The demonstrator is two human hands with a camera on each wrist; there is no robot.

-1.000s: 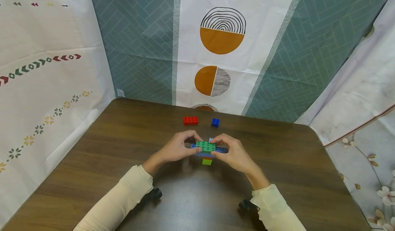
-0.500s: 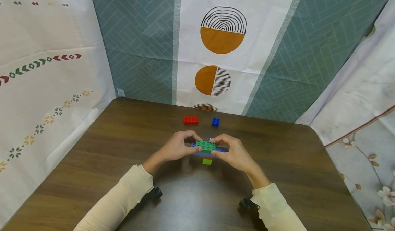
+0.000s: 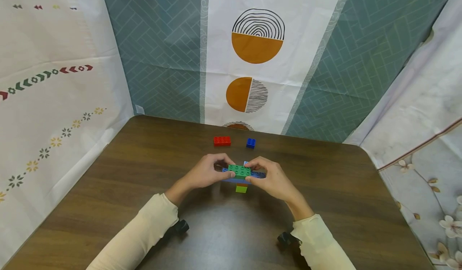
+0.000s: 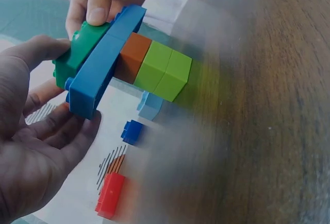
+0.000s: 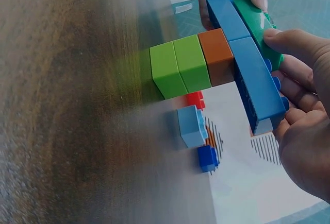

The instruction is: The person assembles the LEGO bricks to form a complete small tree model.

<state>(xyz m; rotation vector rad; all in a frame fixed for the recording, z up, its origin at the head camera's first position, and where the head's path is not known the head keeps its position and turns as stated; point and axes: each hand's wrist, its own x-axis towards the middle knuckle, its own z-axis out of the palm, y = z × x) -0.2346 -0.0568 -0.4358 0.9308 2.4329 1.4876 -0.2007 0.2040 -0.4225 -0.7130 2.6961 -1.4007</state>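
A green toy building brick point(image 3: 239, 171) lies across the studs of two blue bricks point(image 5: 258, 80), which sit end to end as a bar. Under the bar, at its middle, an orange-brown brick point(image 4: 133, 56) tops two stacked lime bricks point(image 4: 162, 69), upright on the table. My left hand point(image 3: 207, 172) pinches the green brick's left end, thumb on the near side; its other fingers are around the left blue brick's end. From the opposite side, my right hand point(image 3: 268, 177) pinches the green brick's right end, with its lower fingers by the right blue brick.
Behind the stack stands a light blue brick point(image 5: 191, 126), mostly hidden in the head view. Farther back on the brown wooden table point(image 3: 151, 173) lie a red brick point(image 3: 221, 141) and a small dark blue brick point(image 3: 250, 143). Patterned cloths point(image 3: 166, 61) hang around the table.
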